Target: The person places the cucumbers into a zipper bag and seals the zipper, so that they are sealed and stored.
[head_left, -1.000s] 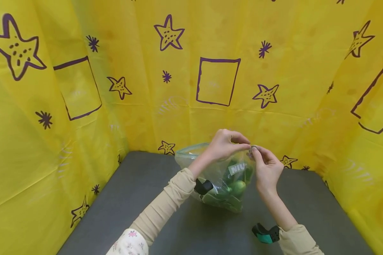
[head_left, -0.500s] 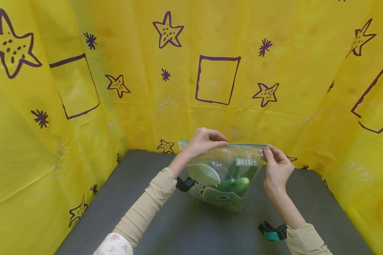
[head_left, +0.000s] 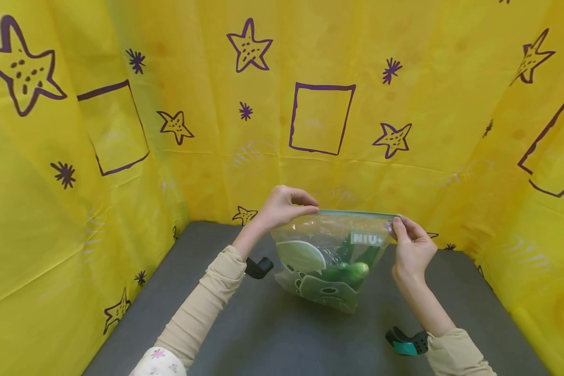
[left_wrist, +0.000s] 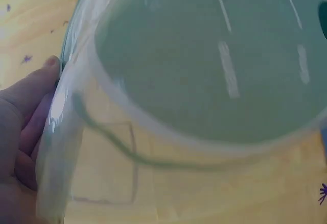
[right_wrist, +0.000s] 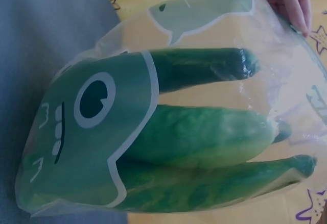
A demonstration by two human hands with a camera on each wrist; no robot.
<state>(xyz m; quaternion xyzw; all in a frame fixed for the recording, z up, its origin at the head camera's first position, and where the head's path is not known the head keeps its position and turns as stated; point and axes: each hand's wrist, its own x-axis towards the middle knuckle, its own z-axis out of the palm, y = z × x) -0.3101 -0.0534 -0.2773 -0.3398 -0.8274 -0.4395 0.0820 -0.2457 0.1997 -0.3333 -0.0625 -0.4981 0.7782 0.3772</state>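
A clear zip bag [head_left: 301, 258] with a green cartoon print and "NIU+" lettering stands upright on the dark surface. Several green cucumbers [right_wrist: 204, 134] lie inside it, seen through the plastic. My left hand [head_left: 284, 206] pinches the green zip edge left of its middle, between thumb and fingers; the left wrist view shows this thumb [left_wrist: 50, 63] at the strip. At the top right corner, my right hand [head_left: 412, 248] pinches the bag by its edge. The zip edge runs taut and nearly straight between both hands.
A dark grey table [head_left: 244, 324] lies under the bag. Yellow cloth walls [head_left: 207, 172] printed with purple stars and squares enclose its back and sides. Black straps [head_left: 406, 342] hang at both wrists.
My left hand has slid leftward along the zip edge, away from the right hand. The bag's mouth, gaping at the left before, is drawn straight. My right hand has shifted slightly right.
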